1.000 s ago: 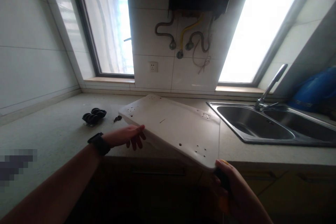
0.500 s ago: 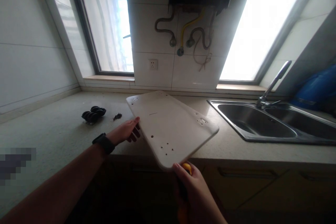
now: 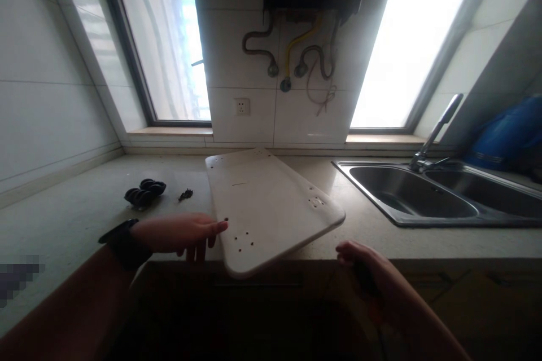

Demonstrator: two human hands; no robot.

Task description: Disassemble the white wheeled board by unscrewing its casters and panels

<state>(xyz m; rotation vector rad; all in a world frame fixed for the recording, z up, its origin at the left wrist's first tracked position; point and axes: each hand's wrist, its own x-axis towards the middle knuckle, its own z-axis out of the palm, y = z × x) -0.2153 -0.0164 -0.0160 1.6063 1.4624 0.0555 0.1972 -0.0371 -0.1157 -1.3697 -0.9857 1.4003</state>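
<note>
A white board point(image 3: 275, 197) with rounded corners and small holes near its corners lies skewed on the counter, its front corner jutting past the counter edge. My left hand point(image 3: 186, 235), with a dark watch at the wrist, grips the board's left edge, thumb on top and fingers lower down. Off the board's right front side, my right hand point(image 3: 366, 271) is closed round a screwdriver point(image 3: 367, 282), mostly hidden in shadow. Left of the board sit several black caster wheels point(image 3: 145, 193) and a small pile of dark screws point(image 3: 185, 195).
A double steel sink point(image 3: 406, 194) with a faucet point(image 3: 436, 132) is set in the counter point(image 3: 76, 203) on the right. Behind it stands something blue point(image 3: 508, 132). Pipes and a socket point(image 3: 241, 106) are on the back wall. Drawer handles point(image 3: 427, 280) line the cabinet front.
My right hand has moved right, away from the board's front corner, with the screwdriver. The front corner has swung left, and my left hand has come nearer along the edge.
</note>
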